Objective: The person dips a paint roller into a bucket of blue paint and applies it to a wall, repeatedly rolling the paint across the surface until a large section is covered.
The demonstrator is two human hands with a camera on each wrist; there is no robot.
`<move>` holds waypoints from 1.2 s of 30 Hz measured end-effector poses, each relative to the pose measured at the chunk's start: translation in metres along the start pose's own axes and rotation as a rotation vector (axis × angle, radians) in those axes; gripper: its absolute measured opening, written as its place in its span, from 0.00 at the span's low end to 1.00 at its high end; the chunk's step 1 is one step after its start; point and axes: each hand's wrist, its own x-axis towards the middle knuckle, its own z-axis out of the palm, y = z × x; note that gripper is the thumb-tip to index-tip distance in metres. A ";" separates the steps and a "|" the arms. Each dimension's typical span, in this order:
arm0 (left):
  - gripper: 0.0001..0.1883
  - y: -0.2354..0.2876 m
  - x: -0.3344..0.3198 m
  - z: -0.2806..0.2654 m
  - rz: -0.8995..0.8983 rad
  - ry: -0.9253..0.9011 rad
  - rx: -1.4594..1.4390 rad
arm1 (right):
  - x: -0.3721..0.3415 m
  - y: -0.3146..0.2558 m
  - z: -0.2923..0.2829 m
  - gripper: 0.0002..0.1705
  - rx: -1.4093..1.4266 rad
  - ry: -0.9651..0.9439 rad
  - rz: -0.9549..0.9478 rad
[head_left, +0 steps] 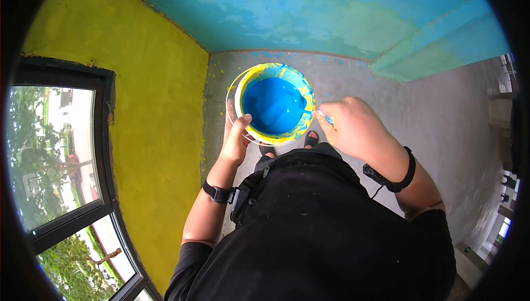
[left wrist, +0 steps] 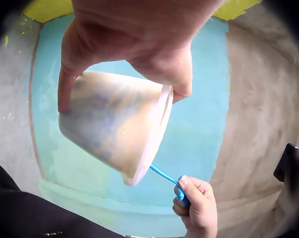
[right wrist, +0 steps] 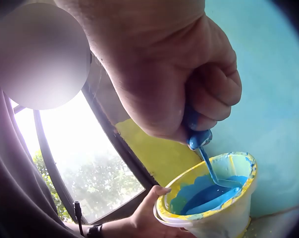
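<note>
My left hand [head_left: 236, 142] grips a white plastic paint bucket [left wrist: 109, 124], its thumb over the rim and its fingers along the outside. Blue paint [head_left: 270, 105] fills much of the bucket, and yellow and blue smears coat the rim. The bucket tilts in the left wrist view. In my right hand [head_left: 356, 124], the fingers curl tightly round the blue-smeared handle [right wrist: 200, 139] of what looks like a paint roller. Its thin bent rod [right wrist: 209, 166] runs over the rim down into the paint. Whatever is at the rod's end is mostly hidden in the blue paint.
A turquoise-blue wall [head_left: 309, 14] stands in front, and a yellow-green wall [head_left: 154, 119] with a dark-framed window [head_left: 105, 135] is on the left. Paint specks dot the grey floor [head_left: 359, 80] along the walls. A wire bail [head_left: 228, 97] hangs at the bucket's left side.
</note>
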 end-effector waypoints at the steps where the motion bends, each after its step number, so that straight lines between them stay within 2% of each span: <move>1: 0.38 0.001 -0.001 0.003 -0.020 0.030 -0.005 | -0.002 -0.003 -0.006 0.13 0.032 -0.018 0.040; 2: 0.38 0.001 -0.001 0.004 -0.020 0.029 -0.005 | -0.004 -0.006 -0.012 0.13 0.063 -0.036 0.080; 4: 0.55 0.001 0.000 0.001 0.012 -0.004 -0.018 | -0.009 -0.011 -0.022 0.13 0.047 -0.047 0.105; 7: 0.56 -0.002 0.001 -0.003 0.044 -0.005 -0.006 | -0.014 -0.013 -0.018 0.13 0.014 -0.055 0.114; 12: 0.55 -0.002 0.002 -0.005 0.031 -0.045 -0.026 | 0.000 -0.002 0.027 0.12 -0.005 -0.071 0.080; 15: 0.53 0.001 0.000 0.001 0.018 -0.048 -0.028 | 0.000 0.003 0.044 0.12 0.035 -0.007 0.038; 17: 0.50 0.004 0.002 0.003 0.122 -0.075 0.007 | -0.001 0.002 0.045 0.12 0.056 0.041 0.010; 24: 0.47 0.009 0.001 0.004 0.077 -0.047 -0.009 | 0.005 -0.011 0.017 0.13 0.082 0.105 -0.019; 26: 0.48 0.010 0.004 0.001 0.100 -0.053 0.025 | 0.017 -0.010 0.016 0.15 0.065 0.026 0.044; 29: 0.48 0.002 0.003 -0.003 0.040 -0.054 -0.025 | 0.020 0.004 0.023 0.15 -0.008 0.048 0.047; 33: 0.46 0.000 0.001 0.003 -0.006 -0.051 -0.080 | 0.011 0.013 0.024 0.15 -0.071 0.023 -0.022; 35: 0.43 -0.004 0.001 0.003 0.009 -0.060 -0.112 | 0.009 0.014 0.022 0.10 0.116 -0.127 0.116; 36: 0.42 -0.005 0.000 0.002 0.003 -0.058 -0.108 | 0.008 0.014 0.016 0.10 0.115 -0.128 0.117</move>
